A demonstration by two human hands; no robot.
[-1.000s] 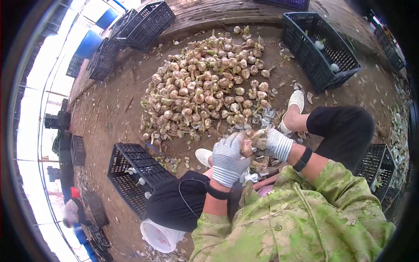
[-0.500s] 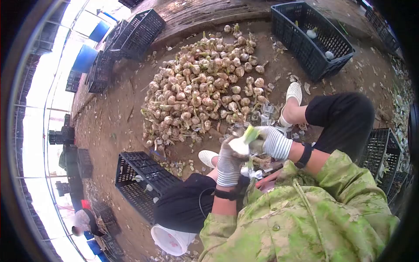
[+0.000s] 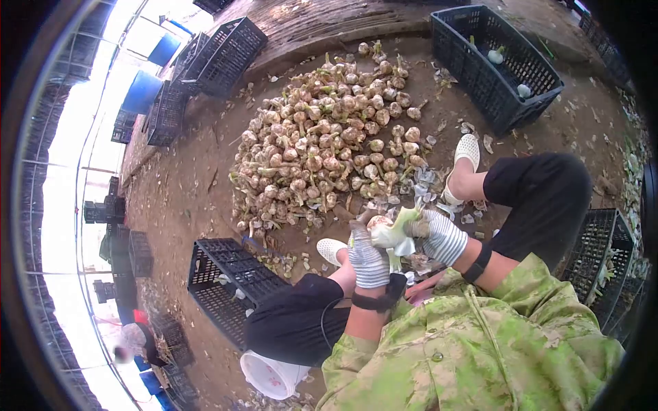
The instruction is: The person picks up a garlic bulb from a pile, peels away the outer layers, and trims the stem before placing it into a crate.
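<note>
While left hand (image 3: 369, 259) and right hand (image 3: 442, 236) hold garlic (image 3: 385, 231), far crate (image 3: 467, 77), two bulbs (image 3: 495, 55)

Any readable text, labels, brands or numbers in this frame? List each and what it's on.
None: no print shows on the black crates, white bucket, blue barrels, jacket, or the gloved left hand and right hand holding the garlic bulb.

I see grey-white striped gloves (image 3: 449, 245) on left hand (image 3: 370, 257) and right hand (image 3: 441, 236), whitish-green garlic bulb (image 3: 388, 231), green camo jacket (image 3: 473, 342), black crate (image 3: 229, 274).
</note>
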